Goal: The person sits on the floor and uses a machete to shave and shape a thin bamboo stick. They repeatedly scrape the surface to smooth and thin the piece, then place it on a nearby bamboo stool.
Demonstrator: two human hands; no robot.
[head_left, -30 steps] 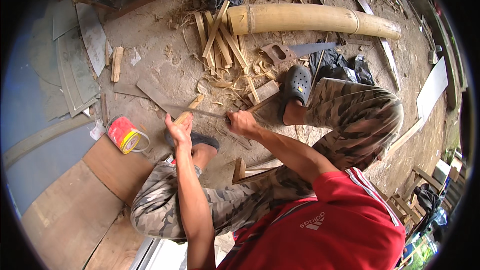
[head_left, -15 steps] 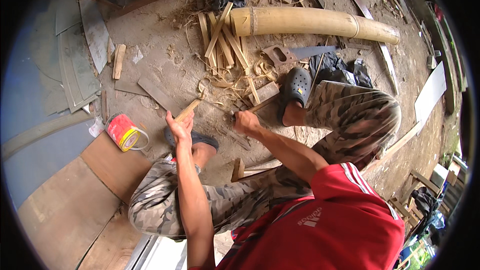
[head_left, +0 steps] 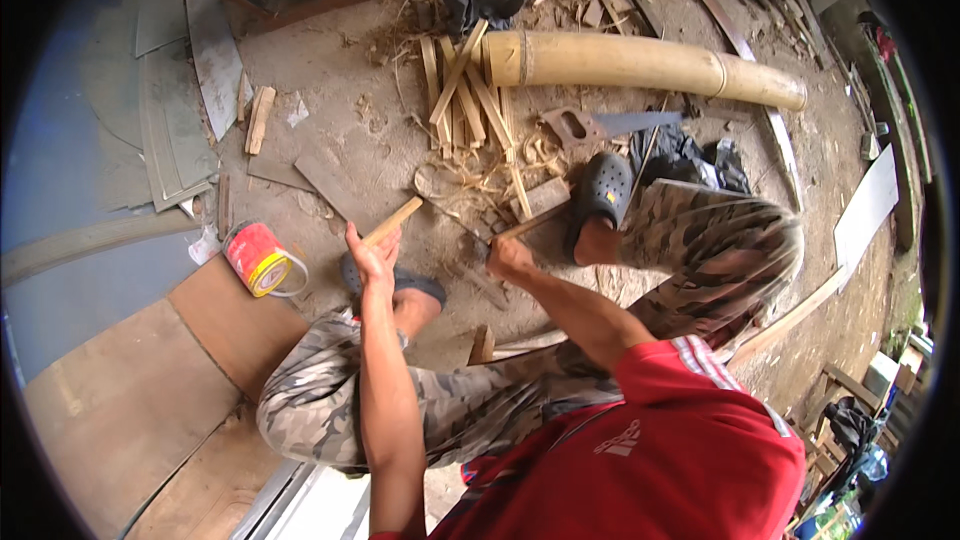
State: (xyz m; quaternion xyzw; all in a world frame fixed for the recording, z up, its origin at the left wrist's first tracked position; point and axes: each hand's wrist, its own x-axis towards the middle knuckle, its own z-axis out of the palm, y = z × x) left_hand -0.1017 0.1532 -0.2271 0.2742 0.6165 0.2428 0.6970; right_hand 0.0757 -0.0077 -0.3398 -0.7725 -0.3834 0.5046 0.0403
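Note:
My left hand (head_left: 374, 256) is closed around a short bamboo strip (head_left: 393, 221), its free end pointing away to the right. To the right, my right hand (head_left: 510, 258) is closed on what looks like a knife; its thin dark blade (head_left: 467, 226) points toward the strip. The blade and the strip are apart. My fingers hide most of the grip. Curled bamboo shavings (head_left: 440, 182) lie on the ground just beyond both hands. Farther off, several split bamboo strips (head_left: 460, 100) lean in a crossed pile against a thick bamboo pole (head_left: 620, 60).
A handsaw (head_left: 600, 124) lies below the pole, near my right shoe (head_left: 603, 190) and a black plastic bag (head_left: 680, 155). At left stand a red and yellow can (head_left: 257, 258) and brown boards (head_left: 235, 325). A wood block (head_left: 541, 198) sits beyond my right hand.
The scene has shifted slightly right and down in the view. A curl of shaving at the strip's tip no longer shows there. Both hands keep their holds.

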